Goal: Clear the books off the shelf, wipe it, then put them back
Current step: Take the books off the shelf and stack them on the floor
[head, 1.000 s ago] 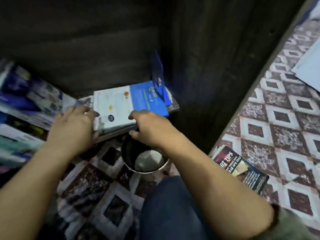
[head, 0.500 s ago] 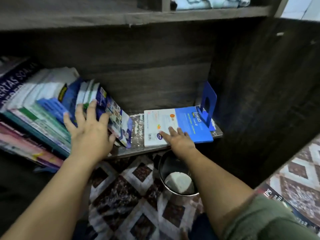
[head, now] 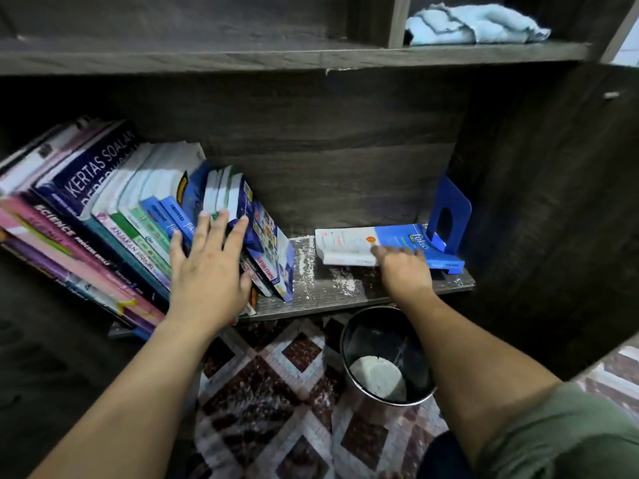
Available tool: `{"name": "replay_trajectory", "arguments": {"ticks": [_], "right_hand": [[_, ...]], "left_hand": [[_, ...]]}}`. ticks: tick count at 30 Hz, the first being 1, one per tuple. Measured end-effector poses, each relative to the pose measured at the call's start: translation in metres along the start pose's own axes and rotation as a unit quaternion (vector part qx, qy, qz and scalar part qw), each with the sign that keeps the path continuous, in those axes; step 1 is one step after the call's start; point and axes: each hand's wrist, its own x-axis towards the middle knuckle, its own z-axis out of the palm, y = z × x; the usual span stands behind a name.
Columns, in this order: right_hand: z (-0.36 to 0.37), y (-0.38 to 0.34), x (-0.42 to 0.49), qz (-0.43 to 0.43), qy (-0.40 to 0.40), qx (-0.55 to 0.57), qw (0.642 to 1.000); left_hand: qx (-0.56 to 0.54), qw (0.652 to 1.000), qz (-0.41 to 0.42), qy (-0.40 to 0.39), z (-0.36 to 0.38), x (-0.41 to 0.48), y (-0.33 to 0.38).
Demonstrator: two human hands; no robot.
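Blue cloth (head: pixel 475 24) on the upper shelf at 1 o'clock, bin (head: pixel 389 357) on the rug below, blue bookend (head: pixel 453 216) at 2. L hand (head: pixel 207 271) – fingers spread flat – presses the leaning books (head: pixel 114 219) at 10. R hand (head: pixel 403 267), fingers straight, rests on the flat blue-white book (head: pixel 373 242), which lies on the dusty shelf (head: pixel 332 288) against the bookend.

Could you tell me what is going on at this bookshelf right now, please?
A person is working at a dark wooden shelf. Their left hand presses flat against a leaning row of books, while the right hand rests on a white and blue book lying flat beside a blue bookend. White dust shows on the bare board between them. A light blue cloth sits on the shelf above, and a metal bin stands on the patterned floor below.
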Motion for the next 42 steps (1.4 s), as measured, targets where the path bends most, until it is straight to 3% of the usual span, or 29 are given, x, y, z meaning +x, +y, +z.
{"name": "replay_trajectory", "arguments": {"ticks": [3, 5, 14, 19, 22, 24, 26, 30, 33, 37, 42], "right_hand": [[-0.019, -0.009, -0.001, 0.002, 0.155, 0.079, 0.985], [-0.028, -0.018, -0.006, -0.021, 0.165, 0.090, 0.982], [-0.001, -0.029, -0.024, -0.105, -0.035, -0.029, 0.993], [0.004, -0.021, -0.022, -0.104, -0.187, 0.010, 0.977], [-0.012, -0.033, -0.023, -0.091, -0.227, 0.016, 0.969], [-0.033, -0.048, -0.023, -0.098, -0.191, 0.023, 0.976], [-0.059, -0.070, -0.022, -0.134, -0.094, 0.046, 0.985], [-0.108, -0.121, -0.017, -0.244, 0.062, 0.108, 0.962], [-0.127, -0.152, -0.008, -0.303, 0.090, 0.066, 0.946], [-0.134, -0.168, 0.005, -0.312, 0.060, -0.018, 0.948], [-0.132, -0.163, 0.012, -0.308, 0.063, 0.019, 0.949]], "left_hand": [[0.002, 1.000, -0.008, -0.015, -0.002, 0.001, 0.002], [0.002, 1.000, -0.014, -0.020, -0.002, 0.002, 0.004], [-0.002, 1.000, -0.016, -0.024, -0.006, 0.001, 0.004], [-0.030, 0.999, -0.010, -0.030, -0.009, 0.002, 0.004], [-0.058, 0.998, -0.007, 0.002, -0.019, 0.000, -0.001], [-0.047, 0.997, -0.009, 0.062, -0.028, 0.000, -0.006], [-0.020, 0.993, -0.035, 0.114, -0.035, -0.001, -0.010], [0.003, 0.986, -0.142, 0.088, -0.041, -0.001, -0.016], [0.015, 0.984, -0.158, 0.081, -0.037, -0.001, -0.021], [0.022, 0.985, -0.151, 0.085, -0.033, -0.002, -0.022], [0.023, 0.985, -0.143, 0.092, -0.030, -0.003, -0.025]]}}
